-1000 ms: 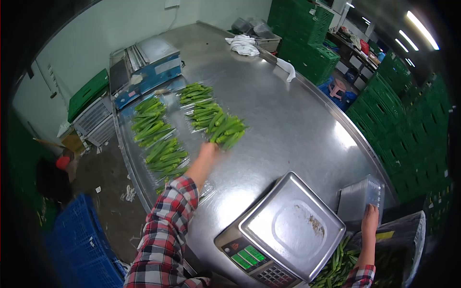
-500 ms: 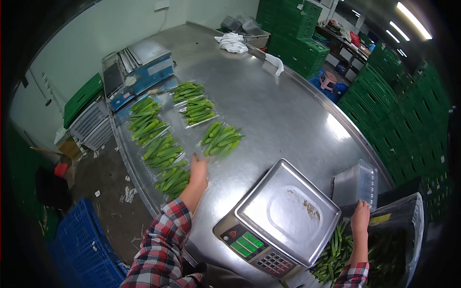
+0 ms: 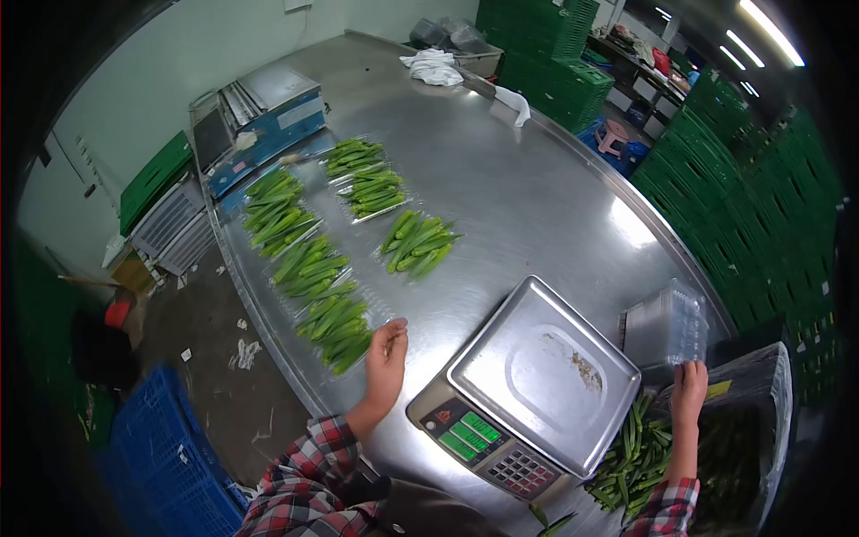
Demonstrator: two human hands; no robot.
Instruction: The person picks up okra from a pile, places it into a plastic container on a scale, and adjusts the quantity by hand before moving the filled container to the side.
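Note:
My left hand (image 3: pixel 386 358) is over the steel table, just right of the nearest okra tray (image 3: pixel 335 329); its fingers are loosely bent, with nothing visible in them. My right hand (image 3: pixel 689 387) has its fingers on the near edge of a stack of clear plastic trays (image 3: pixel 667 327) and grips there. Several clear trays of green okra stand in two rows, among them a separate okra tray (image 3: pixel 419 243) in the middle. Between my hands sits a digital scale (image 3: pixel 537 385), its pan bare and its green display lit. Loose okra (image 3: pixel 631 461) lies below my right hand.
A blue-sided wrapping machine (image 3: pixel 268 130) stands at the table's far left. A lined crate (image 3: pixel 769 385) is at the right edge. White cloths (image 3: pixel 432 67) lie at the back. Green crates (image 3: pixel 707 170) are stacked beyond, and a blue crate (image 3: pixel 174 456) stands on the floor.
My left hand has moved down and slightly right, away from the separate okra tray. My right hand stays at the clear tray stack, slightly shifted in view with the camera.

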